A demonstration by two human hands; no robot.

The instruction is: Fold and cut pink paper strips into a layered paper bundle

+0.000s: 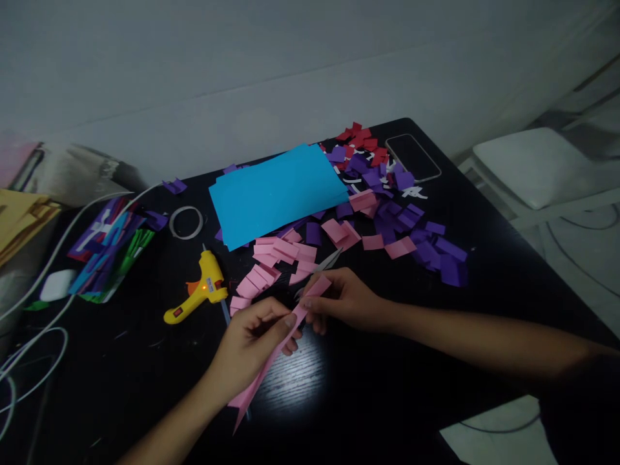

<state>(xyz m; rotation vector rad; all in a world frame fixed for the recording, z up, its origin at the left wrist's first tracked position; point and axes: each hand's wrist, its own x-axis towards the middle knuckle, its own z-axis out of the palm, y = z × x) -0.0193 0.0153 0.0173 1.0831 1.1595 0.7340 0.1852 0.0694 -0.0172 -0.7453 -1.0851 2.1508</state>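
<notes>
A long pink paper strip (264, 372) runs slantwise between my two hands over the black table. My left hand (256, 339) pinches it around the middle, thumb on top. Close to its upper end, my right hand (341, 300) grips the same strip between thumb and fingers. Just beyond the right hand lie scissors (329, 259), blades pointing away; their handles are mostly hidden by my fingers, and I cannot tell whether the hand touches them. Small folded pink paper pieces (259, 279) are heaped right behind my hands.
A yellow glue gun (206, 289) with a lit orange light lies left of my hands. Blue sheets (278, 194) cover the table's back, near purple pieces (453, 268), red pieces (361, 137) and a phone (413, 157). A tape roll (186, 223) and white cables (61, 329) lie left.
</notes>
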